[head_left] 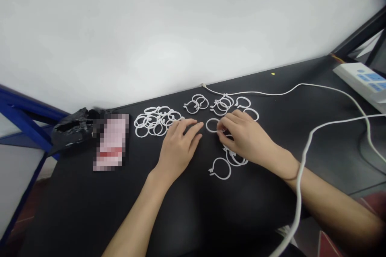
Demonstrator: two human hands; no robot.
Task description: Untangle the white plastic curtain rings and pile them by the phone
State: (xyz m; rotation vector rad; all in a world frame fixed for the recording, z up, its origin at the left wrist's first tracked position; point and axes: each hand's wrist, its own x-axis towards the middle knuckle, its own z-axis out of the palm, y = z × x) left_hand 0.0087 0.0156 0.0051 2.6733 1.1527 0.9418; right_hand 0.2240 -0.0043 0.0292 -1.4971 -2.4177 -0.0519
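My right hand (241,132) pinches the right side of a white plastic ring clip (207,125) between thumb and fingers. My left hand (180,141) rests low over the black table with its fingers apart, holding nothing. Just left of it lies a heap of overlapping white ring clips (152,122). Under and below my right hand are more of them, partly hidden by it, and one loose ring clip (222,178) lies nearest to me. Behind my hands sit small clusters of rings (223,104), several with forked open ends.
A blurred pink item (113,140) and a crumpled black plastic bag (75,126) lie at the left. A white cable (256,92) crosses the black table (99,209); another hangs in front of my right forearm. At the right stands a white device (362,82) with blue labels.
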